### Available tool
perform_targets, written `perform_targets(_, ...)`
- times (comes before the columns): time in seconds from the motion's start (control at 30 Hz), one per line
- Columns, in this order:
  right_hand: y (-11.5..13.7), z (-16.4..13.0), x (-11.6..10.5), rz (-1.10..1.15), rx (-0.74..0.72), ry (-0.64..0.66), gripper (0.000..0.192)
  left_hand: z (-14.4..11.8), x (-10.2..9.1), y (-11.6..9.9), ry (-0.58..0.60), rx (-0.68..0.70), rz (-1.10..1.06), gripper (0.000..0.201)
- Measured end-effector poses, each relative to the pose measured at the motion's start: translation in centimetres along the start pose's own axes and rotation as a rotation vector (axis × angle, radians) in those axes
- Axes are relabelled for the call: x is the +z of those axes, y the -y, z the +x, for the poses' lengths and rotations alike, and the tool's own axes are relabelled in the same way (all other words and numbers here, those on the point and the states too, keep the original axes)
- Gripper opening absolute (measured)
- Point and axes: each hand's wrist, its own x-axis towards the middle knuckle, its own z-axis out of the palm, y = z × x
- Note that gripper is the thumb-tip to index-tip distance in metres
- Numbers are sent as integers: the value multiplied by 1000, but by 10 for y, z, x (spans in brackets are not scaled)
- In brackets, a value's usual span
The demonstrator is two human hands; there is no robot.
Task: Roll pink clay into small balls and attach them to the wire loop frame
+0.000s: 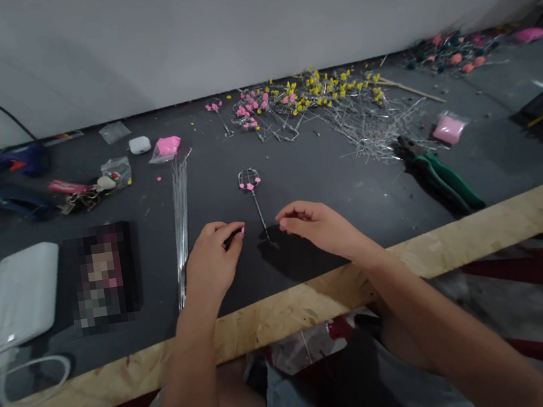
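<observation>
My left hand [211, 259] pinches a small bit of pink clay [243, 230] between thumb and fingertips. Opposite it, my right hand [318, 227] has its fingers curled towards the thumb; whatever it may hold is too small to make out. Between both hands a wire piece [259, 208] lies on the dark table [351, 192], touched by neither. Its round wire head points away from me and carries a few pink lumps [249, 186]. A bundle of straight wires [182, 223] lies beside my left hand, partly behind it.
Wire stems with yellow tips [321, 92] and pink tips [252, 106] are heaped at the back. Green-handled pliers [442, 179] lie right, near a pink clay packet [449, 129]. A power bank [24, 292], keys [81, 198] and another pink packet [167, 147] are left. A wooden edge [297, 311] runs along the front.
</observation>
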Motion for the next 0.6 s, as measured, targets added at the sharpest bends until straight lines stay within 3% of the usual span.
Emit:
perform_targets(0.43,-2,1,-1,-5,-10,11,21,-1,-1,-1,-1,-4,-3,34)
perform_targets(0.6,0,0,-1,-4,1,8,21,-1,1,0,-7,22,-4,27)
